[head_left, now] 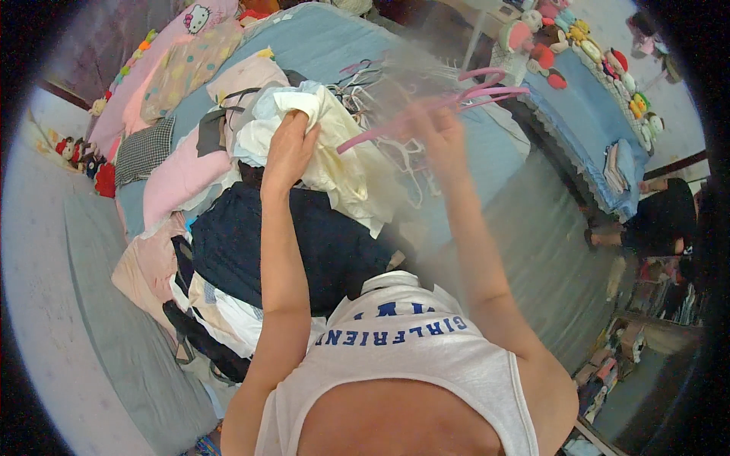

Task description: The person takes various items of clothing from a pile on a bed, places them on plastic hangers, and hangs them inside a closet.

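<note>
Currently, left hand (292,148) is clamped on a bunched cream garment (338,152) above the middle of the blue bed (304,34); right hand (442,140), blurred, grips pink hangers (487,93) toward the bed's right edge. White hangers (411,147) lie below; dark garment (289,235) spreads at the near edge, checked pillow (144,150) by the left edge
</note>
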Demonstrator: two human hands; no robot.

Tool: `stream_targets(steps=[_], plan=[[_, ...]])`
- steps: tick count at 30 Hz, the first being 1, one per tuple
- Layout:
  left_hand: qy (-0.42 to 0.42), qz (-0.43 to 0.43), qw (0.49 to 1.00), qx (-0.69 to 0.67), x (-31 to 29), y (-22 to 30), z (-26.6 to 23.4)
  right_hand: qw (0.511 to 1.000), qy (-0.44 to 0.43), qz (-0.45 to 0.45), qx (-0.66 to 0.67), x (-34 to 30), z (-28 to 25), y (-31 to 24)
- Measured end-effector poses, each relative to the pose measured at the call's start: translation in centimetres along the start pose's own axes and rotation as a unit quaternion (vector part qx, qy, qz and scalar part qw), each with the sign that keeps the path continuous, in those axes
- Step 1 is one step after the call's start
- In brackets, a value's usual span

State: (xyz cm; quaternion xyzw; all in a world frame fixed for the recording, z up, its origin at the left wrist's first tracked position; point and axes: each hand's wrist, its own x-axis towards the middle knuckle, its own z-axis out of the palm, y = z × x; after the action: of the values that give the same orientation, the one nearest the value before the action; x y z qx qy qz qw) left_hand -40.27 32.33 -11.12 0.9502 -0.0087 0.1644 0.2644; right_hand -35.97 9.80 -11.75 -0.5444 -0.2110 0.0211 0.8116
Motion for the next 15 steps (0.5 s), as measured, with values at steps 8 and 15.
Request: stream_targets(steps=[8,15], plan=[[-0.102,-0.11,0.807,-0.572,-1.3,6.1,0.1,0.99,-0.034,0.059,-0.121,-2.7,4.0,2.1],[-0.11,0.007,0.917,-0.384,-1.5,5.3,1.6,0.938,-0.048,-0.053,-0.339,-4.4,4.9,1.8]])
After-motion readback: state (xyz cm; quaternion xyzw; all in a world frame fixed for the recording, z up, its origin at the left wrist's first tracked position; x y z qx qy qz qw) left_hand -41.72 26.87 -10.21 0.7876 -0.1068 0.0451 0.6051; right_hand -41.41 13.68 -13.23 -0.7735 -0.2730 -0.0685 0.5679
